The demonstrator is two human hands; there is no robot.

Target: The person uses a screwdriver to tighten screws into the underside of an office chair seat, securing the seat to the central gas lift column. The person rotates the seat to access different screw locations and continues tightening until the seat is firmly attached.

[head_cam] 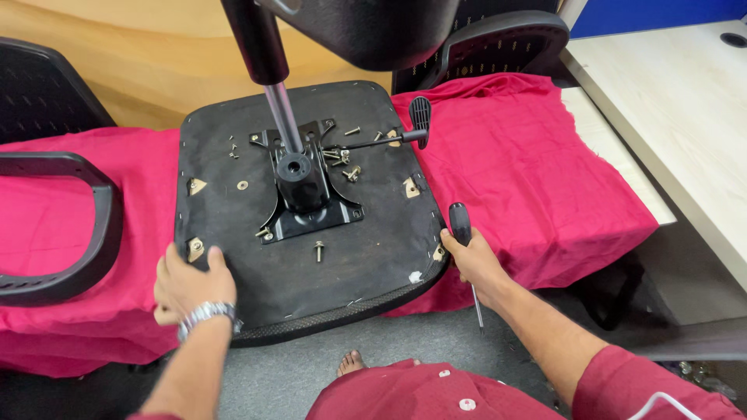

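A: Black fabric underside, chair seat (311, 233) turned upside down on a red cloth (529, 163) over the bench. Metal mounting plate (299, 194) bolted at its centre, gas cylinder (282, 117) standing up from it toward twelve o'clock, with the chair base (358, 27) at the top. Lever with a black paddle (420, 117) sticks out toward two o'clock.

B: Hands?

A: Left hand (187, 284) at seven o'clock on the seat, fingers spread flat over the edge, thumb tucked below; it presses the seat and holds nothing else. Metal watch (206, 315) on that wrist. Right hand (475, 260) at four o'clock, wrapped round a screwdriver (464, 249), black handle up, shaft pointing down past the wrist. The knuckles lie against the seat rim.

B: How would the seat handle?

A: My guess: stiff board under thin fabric, heavy in the middle from the plate and column, so top-heavy. The rim is the firm place to grip, both sides at once. The cloth beneath looks likely to slide.

B: Loose bits?

A: Screws (342, 159) and washers scattered round the plate, one bolt (318, 250) at six o'clock of it. A tilt would roll them off.

B: Surroundings?

A: Black armrest (70, 225) at nine o'clock, a second mesh piece (506, 43) at one o'clock, pale desk (685, 101) at three. Both forearms reach straight forward, elbows low.
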